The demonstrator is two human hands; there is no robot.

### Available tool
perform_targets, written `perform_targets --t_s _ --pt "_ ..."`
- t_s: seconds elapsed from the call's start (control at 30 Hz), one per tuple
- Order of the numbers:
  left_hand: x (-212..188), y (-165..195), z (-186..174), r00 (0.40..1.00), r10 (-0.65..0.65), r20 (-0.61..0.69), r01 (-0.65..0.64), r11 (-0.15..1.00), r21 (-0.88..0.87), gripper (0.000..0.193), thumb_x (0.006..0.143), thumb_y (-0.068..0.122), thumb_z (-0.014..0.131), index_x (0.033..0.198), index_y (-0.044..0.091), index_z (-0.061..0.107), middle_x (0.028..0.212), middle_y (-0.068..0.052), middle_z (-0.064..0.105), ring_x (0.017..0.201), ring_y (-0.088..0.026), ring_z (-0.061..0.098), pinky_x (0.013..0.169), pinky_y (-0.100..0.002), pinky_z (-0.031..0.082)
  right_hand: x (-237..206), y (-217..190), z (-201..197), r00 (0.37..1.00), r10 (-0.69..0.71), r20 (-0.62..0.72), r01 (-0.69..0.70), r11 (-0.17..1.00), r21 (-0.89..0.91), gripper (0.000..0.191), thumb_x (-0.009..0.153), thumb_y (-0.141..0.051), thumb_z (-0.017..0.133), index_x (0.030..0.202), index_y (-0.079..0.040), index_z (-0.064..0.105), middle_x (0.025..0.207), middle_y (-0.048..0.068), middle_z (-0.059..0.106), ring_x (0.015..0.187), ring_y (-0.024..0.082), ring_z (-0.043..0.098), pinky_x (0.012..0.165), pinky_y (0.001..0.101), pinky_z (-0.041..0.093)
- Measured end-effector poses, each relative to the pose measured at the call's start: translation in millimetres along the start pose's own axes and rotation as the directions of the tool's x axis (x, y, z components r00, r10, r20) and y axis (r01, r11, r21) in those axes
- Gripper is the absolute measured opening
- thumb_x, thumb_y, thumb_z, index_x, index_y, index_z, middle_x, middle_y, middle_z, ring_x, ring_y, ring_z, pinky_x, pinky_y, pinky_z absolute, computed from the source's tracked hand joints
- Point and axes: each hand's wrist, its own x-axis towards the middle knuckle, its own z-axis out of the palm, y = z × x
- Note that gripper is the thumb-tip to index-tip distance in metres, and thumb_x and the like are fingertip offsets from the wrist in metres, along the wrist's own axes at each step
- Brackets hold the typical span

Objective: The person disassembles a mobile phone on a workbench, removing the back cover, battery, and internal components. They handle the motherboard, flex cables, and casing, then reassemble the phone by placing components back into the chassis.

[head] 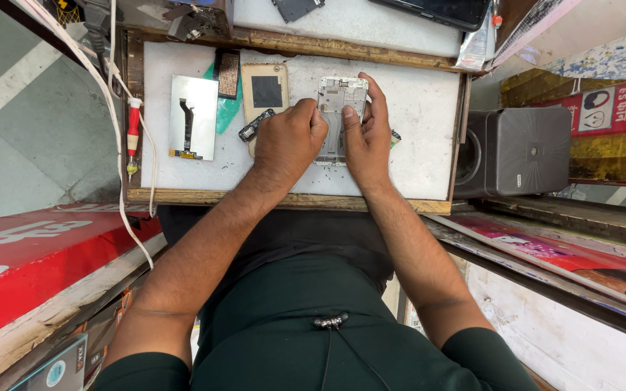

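**Both hands on an opened phone frame at the counter**

An opened white phone frame (339, 116) lies face-up near the middle of the white counter (422, 108), its long side running away from the person; the left hand (289, 141) rests over the frame's left edge, curled into a loose fist with the fingers (311, 110) bent down onto it, though whether they pinch a small part or tool cannot be told; the right hand (366, 137) grips the frame from the other side, thumb on its face and fingers wrapped round the far right edge. Just left of the frame lies a gold back cover (265, 90) with a dark square patch, and a small black part (255, 124) rests against it, close to the left hand; farther left sits a silvery metal plate (193, 117) with a dark flex strip, beside a green sheet (227, 112) and a dark perforated strip (227, 72); a red-handled screwdriver (132, 134) lies along the counter's left wooden edge, next to a white cable (114, 130); a grey speaker box (519, 150) stands off to the right, well apart.
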Motion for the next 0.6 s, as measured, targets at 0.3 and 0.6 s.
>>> perform_targets --t_s 0.3,0.6 --pt "2.4 3.3 1.5 1.0 0.005 0.009 -0.005 1.0 0.021 0.013 0.1 0.01 0.062 0.092 0.0 0.065 0.058 -0.005 0.065 0.051 -0.018 0.069 0.045 -0.032 0.056 1.2 -1.1 0.4 1.0 0.016 0.001 -0.016 1.0 -0.018 0.05 0.114 -0.004 0.048 0.16 -0.006 0.028 0.137 0.022 0.058 0.127 0.02 0.062 0.106 0.0338 0.057" --pt "1.6 0.2 3.6 1.0 0.011 0.018 -0.012 1.0 0.029 0.013 0.1 0.009 0.062 0.09 0.001 0.064 0.059 -0.005 0.065 0.052 -0.018 0.07 0.045 -0.032 0.056 0.9 2.8 -0.6 1.0 0.014 -0.001 -0.014 1.0 0.001 0.05 0.114 -0.001 0.048 0.16 -0.006 0.028 0.14 0.022 0.058 0.132 0.021 0.06 0.111 0.035 0.055"
